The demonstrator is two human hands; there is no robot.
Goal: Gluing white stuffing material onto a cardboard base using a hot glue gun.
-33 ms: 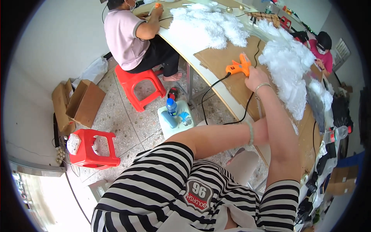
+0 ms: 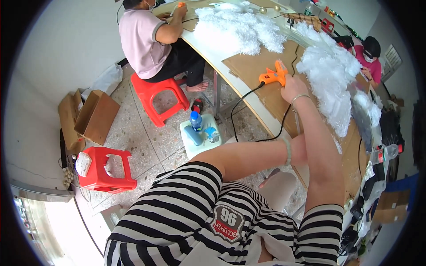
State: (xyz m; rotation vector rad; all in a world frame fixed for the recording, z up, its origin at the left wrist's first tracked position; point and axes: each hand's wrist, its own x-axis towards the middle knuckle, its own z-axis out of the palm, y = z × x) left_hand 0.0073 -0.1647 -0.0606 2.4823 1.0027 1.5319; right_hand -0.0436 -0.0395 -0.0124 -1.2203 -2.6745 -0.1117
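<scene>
My right hand [image 2: 294, 90] is closed round one end of an orange hot glue gun [image 2: 276, 75], above the cardboard on the table. A black cord [image 2: 242, 104] loops from the gun's handle down past the table edge. My left arm reaches across under my right forearm. Of my left hand [image 2: 301, 148] only the part near the wrist shows, and its fingers are hidden. A thin pale stick [image 2: 296, 120] shows between the two arms; whether a hand touches it I cannot tell. Fluffy white material [image 2: 328, 84] lies right of my right hand.
More white fluff [image 2: 239, 31] covers the far table. Brown cardboard [image 2: 248, 66] lies on the tabletop. A person [image 2: 144, 40] sits far left on a red stool [image 2: 162, 99]; another person [image 2: 372, 62] is far right. A white stool [image 2: 199, 146] bears a blue-capped bottle [image 2: 195, 122].
</scene>
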